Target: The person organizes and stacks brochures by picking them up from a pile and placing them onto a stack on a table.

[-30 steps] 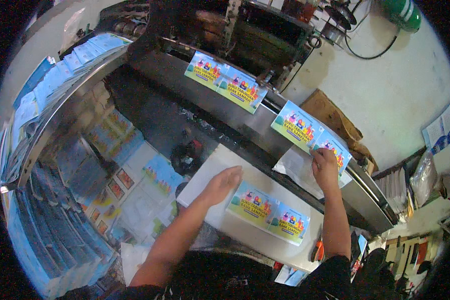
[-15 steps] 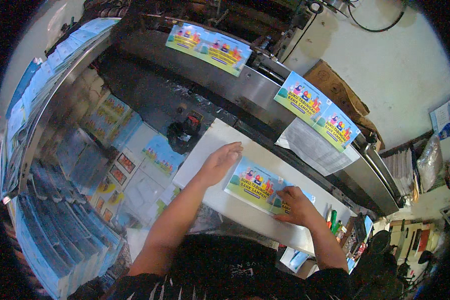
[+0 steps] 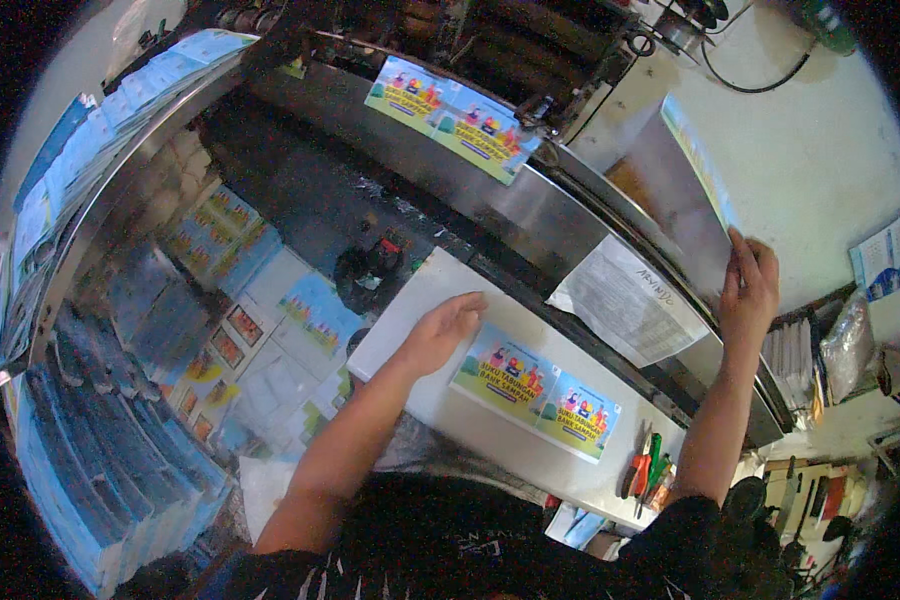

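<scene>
A printed cover sheet (image 3: 685, 190), blue and yellow with cartoon figures, is held up at the right. My right hand (image 3: 753, 282) pinches its lower corner, and its pale back faces the metal machine. Another such sheet (image 3: 501, 374) lies flat on the white board (image 3: 410, 300) before me. Beside its left end rests my left hand (image 3: 444, 335), holding nothing, fingers stretched out. A third sheet (image 3: 455, 118) lies on the machine's metal ledge further away.
A paper with handwriting (image 3: 630, 300) lies on the metal ledge (image 3: 530, 235). Pliers and other hand tools (image 3: 646, 465) lie at the board's right end. Tall stacks of blue booklets (image 3: 130, 490) stand at left, with more booklets (image 3: 120, 130) on a curved rack.
My right hand has left the sheet on the board, moved right and away, and lifted the sheet from the ledge's right part. My left hand has stayed nearly in place.
</scene>
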Tool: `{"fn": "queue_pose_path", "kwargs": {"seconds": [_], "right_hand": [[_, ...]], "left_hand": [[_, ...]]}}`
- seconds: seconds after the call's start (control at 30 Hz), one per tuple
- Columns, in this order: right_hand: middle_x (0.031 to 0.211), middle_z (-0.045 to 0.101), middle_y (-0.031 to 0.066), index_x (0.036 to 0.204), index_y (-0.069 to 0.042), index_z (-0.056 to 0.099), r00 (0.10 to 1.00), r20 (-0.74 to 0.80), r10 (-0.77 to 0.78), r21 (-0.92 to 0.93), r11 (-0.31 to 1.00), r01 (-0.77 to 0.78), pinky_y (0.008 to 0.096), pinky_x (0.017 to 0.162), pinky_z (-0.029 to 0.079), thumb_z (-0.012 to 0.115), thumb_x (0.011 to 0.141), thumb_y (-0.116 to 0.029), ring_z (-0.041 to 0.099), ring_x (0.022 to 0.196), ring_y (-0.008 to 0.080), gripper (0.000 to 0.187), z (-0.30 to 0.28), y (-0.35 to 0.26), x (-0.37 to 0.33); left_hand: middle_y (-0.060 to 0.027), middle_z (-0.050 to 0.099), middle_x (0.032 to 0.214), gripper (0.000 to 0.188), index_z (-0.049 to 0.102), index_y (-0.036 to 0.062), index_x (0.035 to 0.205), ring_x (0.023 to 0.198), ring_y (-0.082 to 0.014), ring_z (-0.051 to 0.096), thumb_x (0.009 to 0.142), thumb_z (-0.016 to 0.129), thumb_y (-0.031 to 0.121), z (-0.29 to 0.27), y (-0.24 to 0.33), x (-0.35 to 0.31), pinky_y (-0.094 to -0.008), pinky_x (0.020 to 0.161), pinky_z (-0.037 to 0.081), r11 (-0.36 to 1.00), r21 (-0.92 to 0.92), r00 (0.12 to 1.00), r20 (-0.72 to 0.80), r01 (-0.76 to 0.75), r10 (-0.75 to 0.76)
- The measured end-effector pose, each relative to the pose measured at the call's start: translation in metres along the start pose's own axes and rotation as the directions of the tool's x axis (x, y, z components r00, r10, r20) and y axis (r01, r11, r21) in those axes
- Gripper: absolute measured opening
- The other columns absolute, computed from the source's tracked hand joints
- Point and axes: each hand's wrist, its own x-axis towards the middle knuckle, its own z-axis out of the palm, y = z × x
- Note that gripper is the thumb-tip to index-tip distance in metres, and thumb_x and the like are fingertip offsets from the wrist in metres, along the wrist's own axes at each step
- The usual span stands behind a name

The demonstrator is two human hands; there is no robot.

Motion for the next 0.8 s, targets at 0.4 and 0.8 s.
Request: {"fn": "queue_pose_path", "kwargs": {"seconds": [0.4,0.8], "right_hand": [[0.104,0.064,0.0123,0.108,-0.007,0.07,0.956,0.226,-0.188,0.075,0.982,0.176,0.0427,0.083,0.05,0.069,0.071,-0.003,0.061,0.098,0.0314,0.037,0.101,0.013,-0.054],[0.127,0.051,0.0204,0.136,-0.005,0.053,0.442,0.837,-0.322,0.388,0.919,-0.065,0.0407,0.101,0.044,0.083,0.068,-0.04,0.05,0.119,0.0366,0.082,0.063,-0.058,-0.183]], "left_hand": [[-0.0129,0.055,0.134,0.048,0.044,-0.0015,0.14,0.126,-0.0185,0.05,0.101,0.054,0.024,0.002,-0.009,-0.001,-0.0326,0.107,0.038,0.997,-0.068,1.0,0.015,-0.025,0.026],[-0.0109,0.056,0.128,0.052,0.043,-0.0013,0.14,0.118,-0.0192,0.052,0.101,0.054,0.031,0.003,-0.006,0.002,-0.0357,0.105,0.039,1.0,-0.009,0.999,0.025,-0.029,0.029]]}}
